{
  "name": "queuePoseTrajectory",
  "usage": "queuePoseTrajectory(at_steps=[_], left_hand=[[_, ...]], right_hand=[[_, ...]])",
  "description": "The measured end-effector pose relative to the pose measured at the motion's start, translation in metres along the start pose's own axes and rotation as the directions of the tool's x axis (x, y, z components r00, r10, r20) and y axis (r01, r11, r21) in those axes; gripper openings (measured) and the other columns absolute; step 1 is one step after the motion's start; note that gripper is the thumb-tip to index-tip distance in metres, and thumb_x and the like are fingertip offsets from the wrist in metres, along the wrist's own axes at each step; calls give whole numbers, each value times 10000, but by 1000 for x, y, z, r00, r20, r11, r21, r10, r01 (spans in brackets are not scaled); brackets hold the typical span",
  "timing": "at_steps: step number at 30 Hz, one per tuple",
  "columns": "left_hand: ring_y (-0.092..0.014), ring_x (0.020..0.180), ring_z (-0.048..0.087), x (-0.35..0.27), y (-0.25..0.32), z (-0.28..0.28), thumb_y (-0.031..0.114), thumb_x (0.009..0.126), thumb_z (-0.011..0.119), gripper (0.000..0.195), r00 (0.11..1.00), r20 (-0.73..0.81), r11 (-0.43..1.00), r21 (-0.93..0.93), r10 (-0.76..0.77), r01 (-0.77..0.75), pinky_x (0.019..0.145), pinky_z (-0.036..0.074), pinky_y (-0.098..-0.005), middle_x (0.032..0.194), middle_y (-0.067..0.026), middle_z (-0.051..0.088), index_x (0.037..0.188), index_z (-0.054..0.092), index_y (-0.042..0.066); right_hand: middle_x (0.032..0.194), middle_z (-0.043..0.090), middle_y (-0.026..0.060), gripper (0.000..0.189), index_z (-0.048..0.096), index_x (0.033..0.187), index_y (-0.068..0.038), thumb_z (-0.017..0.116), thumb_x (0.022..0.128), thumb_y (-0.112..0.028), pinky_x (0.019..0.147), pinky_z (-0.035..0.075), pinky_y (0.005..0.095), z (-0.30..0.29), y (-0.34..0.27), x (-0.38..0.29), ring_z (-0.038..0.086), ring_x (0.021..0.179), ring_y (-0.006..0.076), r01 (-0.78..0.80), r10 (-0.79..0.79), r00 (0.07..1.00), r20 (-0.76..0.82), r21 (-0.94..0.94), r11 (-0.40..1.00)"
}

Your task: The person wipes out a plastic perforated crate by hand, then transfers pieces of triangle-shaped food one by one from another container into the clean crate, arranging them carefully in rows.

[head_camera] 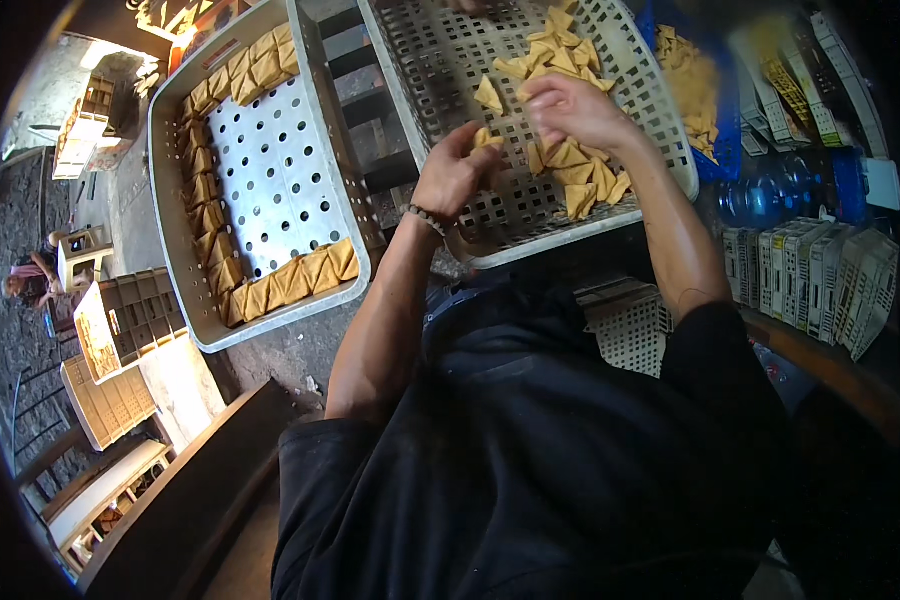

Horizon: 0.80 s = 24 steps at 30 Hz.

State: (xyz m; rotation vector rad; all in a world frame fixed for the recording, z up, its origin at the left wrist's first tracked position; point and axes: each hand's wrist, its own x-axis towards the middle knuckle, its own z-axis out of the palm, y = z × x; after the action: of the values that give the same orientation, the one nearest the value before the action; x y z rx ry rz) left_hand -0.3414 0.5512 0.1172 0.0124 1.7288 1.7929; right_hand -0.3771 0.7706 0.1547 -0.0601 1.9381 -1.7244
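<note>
My left hand, with a beaded bracelet at the wrist, pinches a yellow-brown triangular piece, which looks like fried tofu. Blurred, my right hand is over the loose triangular pieces in a grey plastic crate; whether it grips one is unclear. One single piece lies between the two hands on the crate's slotted floor. To the left, a light grey perforated tray holds similar pieces packed tightly in rows along its left, near and far sides.
Dark slats run between tray and crate. A blue crate of yellow pieces stands at right, near a large blue water bottle and stacked white crates. At far left are a person, a stool and wooden-looking boxes.
</note>
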Motion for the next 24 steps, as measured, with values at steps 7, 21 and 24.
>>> queuePoseTrajectory(at_steps=[7,21,24], left_hand=[[-444,935,564,47,-78,36,213,862,547,419,957,31,335,933,287,-131,836,502,-446,1007,-282,602,1182,471,-47],[-398,972,622,52,-82,41,146,878,499,308,995,-97,220,971,29,88,809,544,-441,1123,-248,518,1145,534,-3],[-389,988,623,48,-82,34,142,855,533,328,997,-71,200,977,-12,72,798,553,-435,1128,-249,521,1148,534,-6]], right_hand=[[1073,659,211,344,673,1032,-3,681,827,-280,857,514,397,-4,69,42,643,1029,298,-454,137,890,-435,-822,342],[1064,637,207,461,588,1075,0,763,760,-288,874,492,401,-8,51,70,628,995,320,-261,144,965,-218,-765,588],[1132,629,211,513,606,1135,-4,730,783,-356,900,486,392,3,48,74,618,1042,327,-200,431,902,-9,-895,399]])
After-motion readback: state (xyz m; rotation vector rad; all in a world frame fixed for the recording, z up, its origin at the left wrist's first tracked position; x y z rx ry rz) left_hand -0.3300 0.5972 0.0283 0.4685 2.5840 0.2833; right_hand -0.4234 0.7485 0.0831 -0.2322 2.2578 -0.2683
